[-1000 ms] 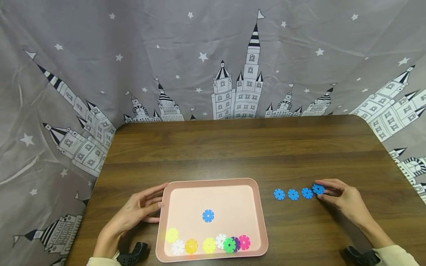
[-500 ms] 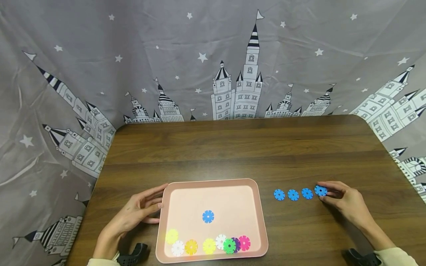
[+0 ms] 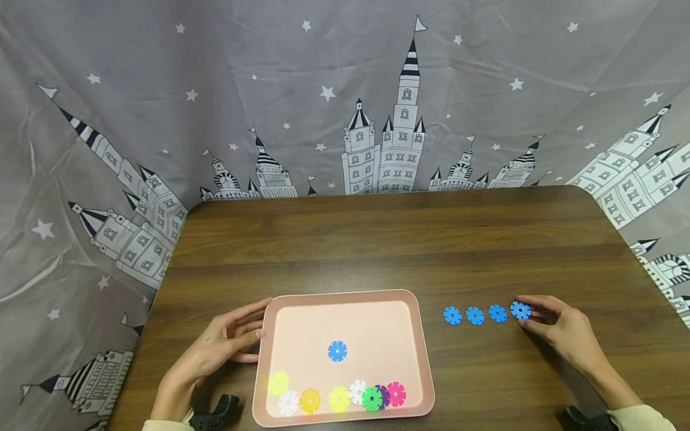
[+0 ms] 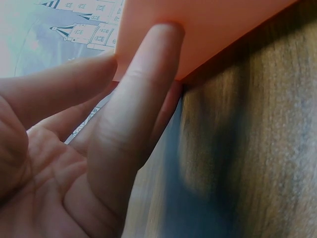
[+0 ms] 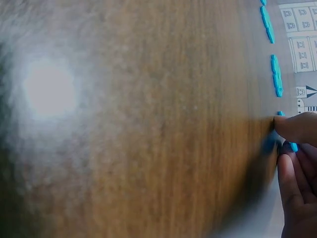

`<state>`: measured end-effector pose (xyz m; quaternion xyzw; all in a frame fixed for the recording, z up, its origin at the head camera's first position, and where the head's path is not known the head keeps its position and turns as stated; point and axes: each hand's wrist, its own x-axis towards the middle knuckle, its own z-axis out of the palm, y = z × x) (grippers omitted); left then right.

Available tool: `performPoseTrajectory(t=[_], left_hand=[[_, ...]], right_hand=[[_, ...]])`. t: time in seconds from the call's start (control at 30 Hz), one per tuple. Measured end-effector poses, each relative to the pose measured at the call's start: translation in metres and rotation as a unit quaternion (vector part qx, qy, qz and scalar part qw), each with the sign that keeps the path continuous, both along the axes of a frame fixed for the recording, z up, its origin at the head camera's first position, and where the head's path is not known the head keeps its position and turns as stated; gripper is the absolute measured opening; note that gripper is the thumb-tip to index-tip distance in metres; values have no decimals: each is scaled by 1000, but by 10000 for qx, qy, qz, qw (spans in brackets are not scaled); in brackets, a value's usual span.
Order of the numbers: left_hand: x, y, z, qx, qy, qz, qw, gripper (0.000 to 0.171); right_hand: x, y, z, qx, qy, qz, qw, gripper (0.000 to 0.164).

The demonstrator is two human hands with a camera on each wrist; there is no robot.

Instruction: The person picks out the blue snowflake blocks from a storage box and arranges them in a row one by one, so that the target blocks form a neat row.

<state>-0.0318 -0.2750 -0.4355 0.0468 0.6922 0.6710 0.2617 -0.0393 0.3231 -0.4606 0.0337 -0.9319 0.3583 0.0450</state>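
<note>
My left hand [image 3: 218,341] rests against the left side of a pink tray [image 3: 264,359]. In the left wrist view, a finger [image 4: 143,94] is extended against the tray's outer wall [image 4: 213,29]. At the right, my right hand [image 3: 560,329] pinches a blue notched plastic disc [image 3: 520,309] between thumb and fingers, at the right end of a row. Three more such discs lie flat to its left, the nearest being a blue disc [image 3: 498,313]. In the right wrist view, fingers mostly cover the held disc [image 5: 294,147].
Inside the tray lies one blue disc [image 3: 337,351]. Along its near side are several others, among them an orange disc [image 3: 309,400], a green disc [image 3: 372,398] and a pink disc [image 3: 396,394]. A grey castle-print curtain [image 3: 302,72] hangs behind the wooden table [image 3: 377,239].
The right hand has shifted slightly right and towards the near side, lowering the blue disc into line with the row. A small gap now separates it from its neighbour. The left hand holds still.
</note>
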Motion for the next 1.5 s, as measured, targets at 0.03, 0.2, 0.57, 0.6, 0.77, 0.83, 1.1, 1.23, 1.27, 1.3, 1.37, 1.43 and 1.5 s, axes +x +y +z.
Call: performPoseTrajectory(t=[0.03,0.2,0.57,0.6,0.77,0.83,1.1,1.23,1.27,1.3,1.37,1.43,1.5], left_hand=[[0,0,0,3,1,0,10000,63],[1,-1,-1,59,-16,33,10000,63],[1,-2,0,98,-14,32,9999,63],[1,-2,0,105,-13,31,9999,62],[0,-2,0,138,-4,21,9999,63],[0,-2,0,115,-2,14,9999,63],[-1,-2,1,20,14,-15,10000,63],[-1,-2,0,53,19,-40,10000,63],[-1,-2,0,56,22,-41,10000,63],[-1,-2,0,64,28,-47,10000,63],[-1,-2,-1,67,52,-61,9999,63],[-1,-3,-1,79,70,-74,9999,62],[-1,-3,-1,88,87,-90,9999,62]], right_hand=[[0,0,0,15,16,1,10000,41],[0,-1,0,23,96,17,9999,40],[2,-2,1,268,156,-48,9995,39],[2,-3,1,271,150,-48,9995,39],[2,-3,2,224,101,-21,9997,40],[3,-3,4,140,74,-12,9999,40],[2,-13,19,10,86,31,10000,44],[1,-29,31,-419,65,324,9986,45],[1,-34,34,-513,56,413,9978,46],[0,-39,36,-584,52,498,9970,47],[0,-49,42,-669,52,675,9955,47],[-2,-60,46,-747,49,893,9932,48],[-4,-71,50,-751,64,1122,9908,49]])
